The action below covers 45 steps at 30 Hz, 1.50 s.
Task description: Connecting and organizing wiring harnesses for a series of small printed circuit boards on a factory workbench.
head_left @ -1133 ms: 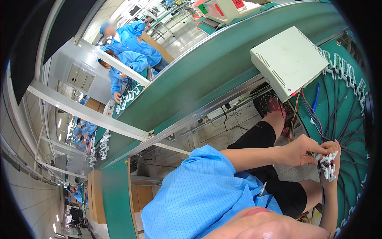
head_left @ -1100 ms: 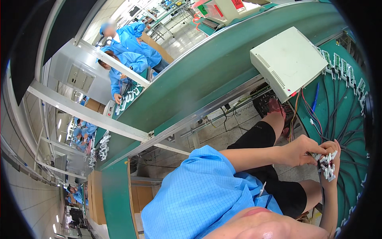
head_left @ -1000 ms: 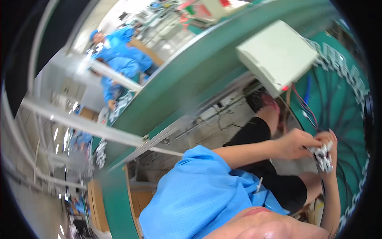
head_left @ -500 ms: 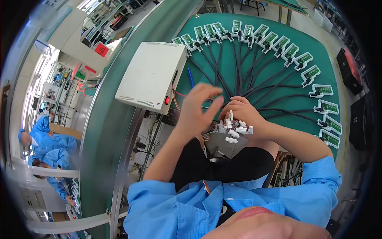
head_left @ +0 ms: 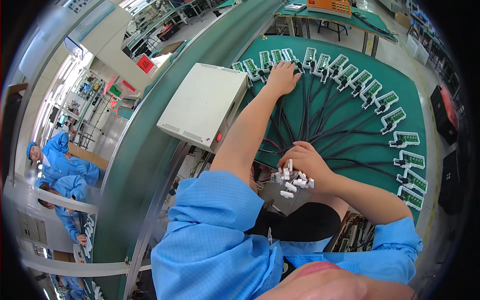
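Note:
My right hand is closed round a bundle of black cables at the near edge of the green table. White plug connectors on thin wires stick out below that hand, over my lap. The black cables fan out across the table, each running to a green circuit board in a white housing. My left hand is stretched to the far side, over the boards at the left of the arc. Its thumb stands apart from the fingers; the fingertips partly cover a board, and contact with it is unclear.
Left of the cables stands a beige metal box with a red switch. Beyond it runs a green conveyor with a metal rail. Two people in blue work clothes are on its far side. An orange device rests on a table behind.
My left hand has gone from beside my right hand to the boards at the far edge. The right hand keeps its hold on the cable bundle. The view has shifted slightly.

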Available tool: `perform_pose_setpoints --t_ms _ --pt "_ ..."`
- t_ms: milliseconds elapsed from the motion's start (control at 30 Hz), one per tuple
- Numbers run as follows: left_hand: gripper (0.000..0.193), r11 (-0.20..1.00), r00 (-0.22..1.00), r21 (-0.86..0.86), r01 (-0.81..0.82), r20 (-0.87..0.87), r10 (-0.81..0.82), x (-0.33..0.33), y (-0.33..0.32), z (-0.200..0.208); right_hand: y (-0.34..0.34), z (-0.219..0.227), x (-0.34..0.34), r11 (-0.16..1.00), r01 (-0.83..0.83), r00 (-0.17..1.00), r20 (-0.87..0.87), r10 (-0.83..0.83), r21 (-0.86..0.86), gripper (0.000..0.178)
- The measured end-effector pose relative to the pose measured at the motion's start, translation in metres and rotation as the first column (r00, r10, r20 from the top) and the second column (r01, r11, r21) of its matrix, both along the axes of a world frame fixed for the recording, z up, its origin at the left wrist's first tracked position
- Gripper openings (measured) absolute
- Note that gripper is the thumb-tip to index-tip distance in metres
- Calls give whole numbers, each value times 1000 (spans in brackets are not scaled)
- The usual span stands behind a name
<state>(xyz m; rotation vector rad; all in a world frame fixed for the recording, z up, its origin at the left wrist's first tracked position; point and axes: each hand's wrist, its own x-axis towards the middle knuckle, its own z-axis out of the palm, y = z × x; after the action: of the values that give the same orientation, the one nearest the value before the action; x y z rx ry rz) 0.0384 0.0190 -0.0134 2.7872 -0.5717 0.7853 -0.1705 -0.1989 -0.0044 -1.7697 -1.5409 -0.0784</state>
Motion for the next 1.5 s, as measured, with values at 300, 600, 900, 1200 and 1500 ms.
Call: perform_pose_setpoints --t_ms 300,600,900,1200,1500 --pt "40 993 996 -121 4 87 7 2 -7 -10 -3 5 -2 1000 -12 1000 27 12 -12 23" --pt "51 996 996 0 -93 8 93 1 -8 -9 -3 8 -1 998 -5 1000 -1 5 -61 22" --pt "57 973 986 190 -132 -78 149 -2 -15 12 -2 9 -1 997 3 1000 16 -2 -73 21" --pt "59 920 974 349 -179 -66 215 -1 -21 13 -3 6 -2 997 11 1000 14 -10 -80 20" --pt "63 895 963 379 -234 -33 266 -22 -12 31 3 13 -2 997 -25 999 20 26 -67 22"
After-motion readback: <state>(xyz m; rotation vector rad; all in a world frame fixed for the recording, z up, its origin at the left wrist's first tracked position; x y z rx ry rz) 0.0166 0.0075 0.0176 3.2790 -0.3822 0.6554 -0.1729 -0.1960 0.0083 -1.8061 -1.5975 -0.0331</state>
